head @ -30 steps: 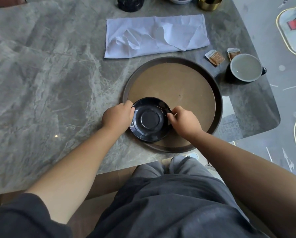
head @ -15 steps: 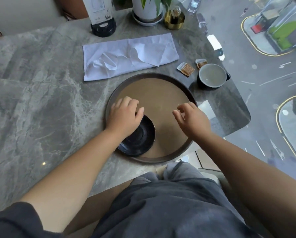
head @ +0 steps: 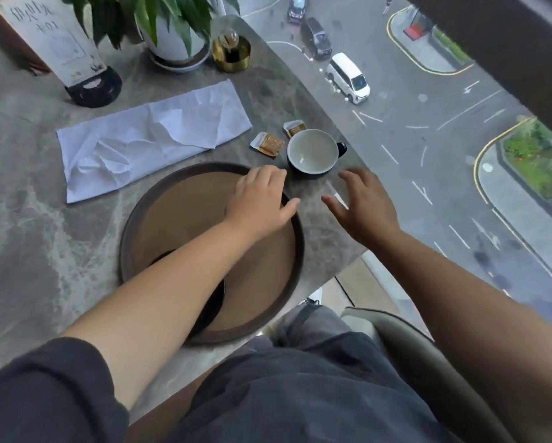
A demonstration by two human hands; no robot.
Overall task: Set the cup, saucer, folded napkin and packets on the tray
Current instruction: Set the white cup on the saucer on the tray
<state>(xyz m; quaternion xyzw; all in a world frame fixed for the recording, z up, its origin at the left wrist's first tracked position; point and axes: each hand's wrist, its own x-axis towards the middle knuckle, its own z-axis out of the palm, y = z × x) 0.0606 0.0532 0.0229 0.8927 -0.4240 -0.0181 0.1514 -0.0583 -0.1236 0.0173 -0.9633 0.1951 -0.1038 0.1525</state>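
Observation:
A round brown tray [head: 185, 203] lies on the grey marble table. The black saucer [head: 215, 302] sits on its near part, mostly hidden under my left forearm. My left hand [head: 260, 201] hovers open over the tray's far right rim, just short of the cup [head: 313, 150], a dark cup with a pale inside and its handle to the right. My right hand [head: 361, 203] is open, fingers spread, right of the tray and just below the cup. Two brown packets lie left of the cup [head: 268, 144] and behind it [head: 295, 127]. A crumpled white napkin [head: 153, 135] lies beyond the tray.
At the back stand a card holder with a sign [head: 90, 87], a potted plant [head: 172, 43] and a gold dish with a small bottle [head: 231, 54]. The table edge [head: 348, 148] runs right beside the cup, next to a window over a street far below.
Both hands left the saucer, which stays on the tray's near part. They moved up and right toward the cup, and the head turned that way too.

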